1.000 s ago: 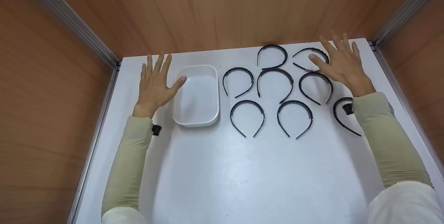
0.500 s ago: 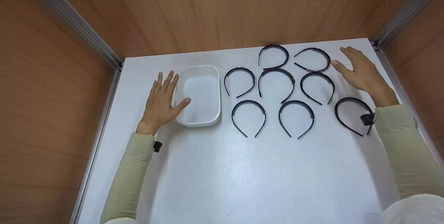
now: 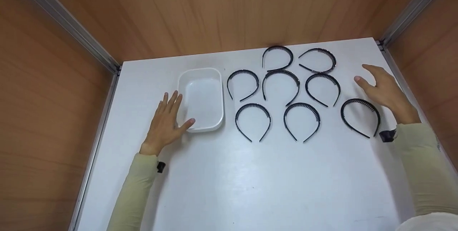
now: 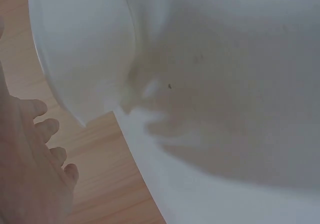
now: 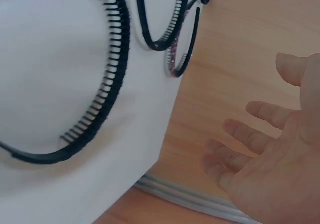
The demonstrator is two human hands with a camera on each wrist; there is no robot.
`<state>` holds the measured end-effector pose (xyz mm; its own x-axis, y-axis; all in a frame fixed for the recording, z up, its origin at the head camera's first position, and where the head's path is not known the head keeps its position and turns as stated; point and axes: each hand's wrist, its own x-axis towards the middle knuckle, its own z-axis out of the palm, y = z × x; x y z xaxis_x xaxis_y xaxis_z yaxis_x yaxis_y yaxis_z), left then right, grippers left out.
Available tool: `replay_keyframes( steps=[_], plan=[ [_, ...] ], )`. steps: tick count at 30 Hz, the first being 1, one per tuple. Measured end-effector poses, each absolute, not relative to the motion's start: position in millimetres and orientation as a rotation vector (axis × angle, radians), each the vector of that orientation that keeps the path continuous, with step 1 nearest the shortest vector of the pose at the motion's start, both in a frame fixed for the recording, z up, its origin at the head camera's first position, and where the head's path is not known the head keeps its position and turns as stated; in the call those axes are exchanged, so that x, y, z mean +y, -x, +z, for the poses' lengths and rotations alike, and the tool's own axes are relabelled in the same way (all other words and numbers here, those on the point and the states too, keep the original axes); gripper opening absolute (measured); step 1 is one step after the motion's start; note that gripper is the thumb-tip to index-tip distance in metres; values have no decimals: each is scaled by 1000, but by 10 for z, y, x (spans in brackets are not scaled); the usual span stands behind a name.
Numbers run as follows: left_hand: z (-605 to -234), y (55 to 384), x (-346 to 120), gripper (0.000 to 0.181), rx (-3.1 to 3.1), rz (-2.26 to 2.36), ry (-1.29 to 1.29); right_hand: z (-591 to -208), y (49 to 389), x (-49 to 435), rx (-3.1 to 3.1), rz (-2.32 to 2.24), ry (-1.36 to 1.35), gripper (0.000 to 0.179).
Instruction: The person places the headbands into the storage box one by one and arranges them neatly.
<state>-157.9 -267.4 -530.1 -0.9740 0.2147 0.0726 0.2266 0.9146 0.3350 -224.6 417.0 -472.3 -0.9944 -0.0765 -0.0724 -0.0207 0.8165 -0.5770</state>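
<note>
A white plastic tub stands on the white table, and my left hand hovers at its left front corner with fingers straight and thumb spread. Whether that hand touches the rim I cannot tell. My right hand is held over the table's right side, fingers loosely bent, holding nothing. Nearest to it lies a black toothed headband, also large in the right wrist view as a headband. Several more black headbands lie between the tub and that hand, among them one headband in the front row and another headband at the back.
A wooden panel rises behind the table. More wooden panels flank it, with grey metal rails at the corners. A small black wrist camera sits by the right cuff.
Both hands have drawn back towards the front edge. The right hand has also shifted right, uncovering the headbands near it, and its fingers have bent. The tub and headbands stay put.
</note>
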Motion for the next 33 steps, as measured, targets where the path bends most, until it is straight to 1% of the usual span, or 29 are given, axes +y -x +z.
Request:
replay_keyframes(
  steps=[8,16,23,33],
  plan=[
    [-5386,1494,-2709,108,-3058,-576,354,-4850,2109,4330,2849,-931,10,80],
    [-5453,1483,-2656,113,-3083,-578,347,-5061,1945,4498,2840,-913,-29,73],
    [-5527,1437,-2660,114,-3106,-619,332,-5235,1841,4596,2802,-880,-50,59],
    [-5568,1407,-2695,115,-3025,-665,350,-5336,1849,4624,2817,-905,-32,43]
  ],
)
